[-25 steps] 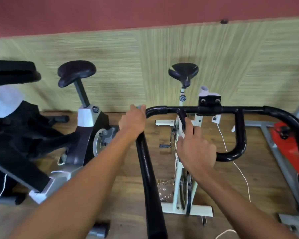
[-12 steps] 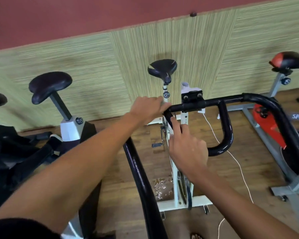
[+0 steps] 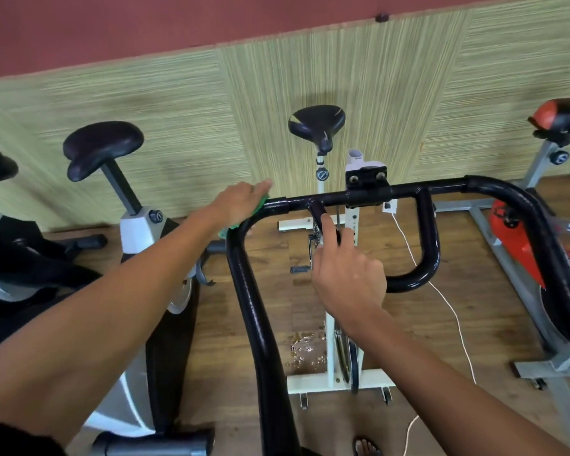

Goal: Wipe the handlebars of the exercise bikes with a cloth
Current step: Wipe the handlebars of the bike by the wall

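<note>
Right at the bottom, a foot in a sandal [image 3: 366, 447] stands on the wood floor [image 3: 474, 324]. The black handlebars [image 3: 254, 307] of the white bike [image 3: 339, 380] start close by and go up and away. The right hand [image 3: 346, 278] holds the small inner loop of the handlebars. Its fingers are curled round the bar and one finger lies straight along it. A bit farther off, the left hand [image 3: 241, 199] lies on top of the green cloth [image 3: 263, 202]. Its fingers look mostly straight, and it presses the cloth down on the left bend of the handlebars. Bits of cloth peek out from under the hand. A white cord [image 3: 441, 291] trails over the floor. Behind that is the bike's black seat [image 3: 316, 123]. A black and white bike [image 3: 139, 225] stands to the left and a red bike [image 3: 514, 245] to the right. A green wall [image 3: 178, 126] is at the back.
</note>
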Demonstrator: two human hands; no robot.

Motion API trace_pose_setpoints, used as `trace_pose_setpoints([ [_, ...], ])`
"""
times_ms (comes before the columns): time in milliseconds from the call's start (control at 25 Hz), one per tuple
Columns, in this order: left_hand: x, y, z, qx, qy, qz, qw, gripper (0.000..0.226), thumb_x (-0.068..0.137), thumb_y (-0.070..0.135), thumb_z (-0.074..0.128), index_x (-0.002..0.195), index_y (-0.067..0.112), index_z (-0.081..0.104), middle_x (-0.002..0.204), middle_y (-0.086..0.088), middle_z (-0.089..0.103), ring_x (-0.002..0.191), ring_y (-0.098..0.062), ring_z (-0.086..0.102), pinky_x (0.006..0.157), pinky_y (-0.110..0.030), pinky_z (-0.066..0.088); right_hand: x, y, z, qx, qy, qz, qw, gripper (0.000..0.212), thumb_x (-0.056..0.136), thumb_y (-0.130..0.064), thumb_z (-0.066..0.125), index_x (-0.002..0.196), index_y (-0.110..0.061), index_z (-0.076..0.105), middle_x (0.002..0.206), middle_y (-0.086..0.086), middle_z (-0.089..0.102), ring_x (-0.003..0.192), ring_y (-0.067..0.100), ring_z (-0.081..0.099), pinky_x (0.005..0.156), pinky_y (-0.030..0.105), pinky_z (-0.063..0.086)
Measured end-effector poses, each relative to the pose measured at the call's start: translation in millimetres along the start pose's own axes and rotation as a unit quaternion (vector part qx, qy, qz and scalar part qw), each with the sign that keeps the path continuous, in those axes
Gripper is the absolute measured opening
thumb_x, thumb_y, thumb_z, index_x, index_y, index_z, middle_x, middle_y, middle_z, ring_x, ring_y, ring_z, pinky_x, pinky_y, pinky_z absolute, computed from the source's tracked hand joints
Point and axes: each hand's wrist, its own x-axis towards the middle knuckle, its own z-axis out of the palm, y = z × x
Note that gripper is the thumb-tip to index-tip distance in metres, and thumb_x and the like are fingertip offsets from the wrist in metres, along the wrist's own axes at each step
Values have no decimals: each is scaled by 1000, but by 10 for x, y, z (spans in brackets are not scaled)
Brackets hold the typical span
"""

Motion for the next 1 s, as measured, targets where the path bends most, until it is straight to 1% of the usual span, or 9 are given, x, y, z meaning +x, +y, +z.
trace_pose_setpoints([
  [120, -80, -445, 272, -248, 95, -197, 944, 119, 57, 91, 25, 130, 2, 54, 123, -23, 65, 111, -43, 62, 100, -54, 47, -17, 2, -25, 4, -8, 2, 1000, 54, 102, -30, 34, 153, -19, 20, 120, 9, 56, 52, 22, 43, 42, 28, 17],
  [240, -687, -205, 357, -376, 154, -279, 870, 85, 90, 69, 30, 137, 1, 49, 131, -21, 59, 121, -39, 56, 106, -49, 43, -24, 21, -28, 10, -17, -7, 1000, 55, 103, -32, 34, 154, -18, 19, 120, 13, 56, 59, 26, 55, 46, 30, 28],
  [320, -1047, -11, 420, -386, 179, -283, 860, 66, 104, 51, 26, 142, 0, 45, 143, -18, 50, 131, -34, 47, 110, -39, 36, -33, 31, -35, 20, -27, -17, 999, 56, 103, -31, 33, 155, -18, 16, 121, 15, 55, 69, 30, 62, 50, 32, 30],
  [520, -1583, 204, 669, -327, 161, -321, 874, 67, 106, 49, 19, 148, 1, 37, 153, -19, 39, 139, -34, 38, 111, -38, 29, -18, 81, -26, 21, -43, -37, 998, 60, 103, -30, 33, 157, -15, 12, 129, 18, 50, 79, 33, 63, 54, 35, 30],
  [680, -1985, 366, 786, -318, 120, -322, 884, 65, 105, 49, 23, 147, 2, 39, 153, -19, 39, 139, -35, 37, 116, -39, 27, -9, 103, -24, 57, -54, -46, 996, 61, 101, -23, 37, 157, -13, 13, 132, 20, 47, 67, 28, 46, 46, 30, 17],
  [760, -2245, 464, 787, -338, 95, -327, 877, 55, 105, 45, 29, 131, 3, 53, 145, -21, 48, 132, -37, 46, 112, -41, 34, -20, 134, -36, 58, -60, -55, 995, 63, 101, -21, 37, 157, -13, 10, 134, 20, 45, 67, 26, 42, 46, 30, 16],
  [880, -2550, 553, 743, -394, 41, -325, 859, 33, 105, 34, 37, 91, 7, 50, 109, -25, 61, 92, -40, 65, 79, -46, 58, -44, 173, -44, 49, -70, -68, 994, 65, 100, -22, 35, 158, -12, 6, 136, 21, 43, 71, 27, 45, 55, 33, 29],
  [960, -2707, 639, 689, -421, 7, -337, 842, 28, 106, 31, 36, 97, 6, 44, 82, -21, 52, 57, -31, 58, 45, -33, 53, -50, 180, -34, 45, -78, -74, 993, 68, 100, -24, 37, 158, -13, 4, 137, 21, 43, 76, 29, 51, 61, 35, 34],
  [1000, -2732, 661, 675, -421, 6, -341, 840, 28, 106, 33, 36, 100, 6, 43, 76, -20, 51, 50, -28, 55, 41, -30, 50, -43, 175, -39, 45, -81, -74, 993, 70, 99, -24, 40, 158, -13, 3, 137, 21, 42, 80, 30, 55, 62, 35, 35],
])
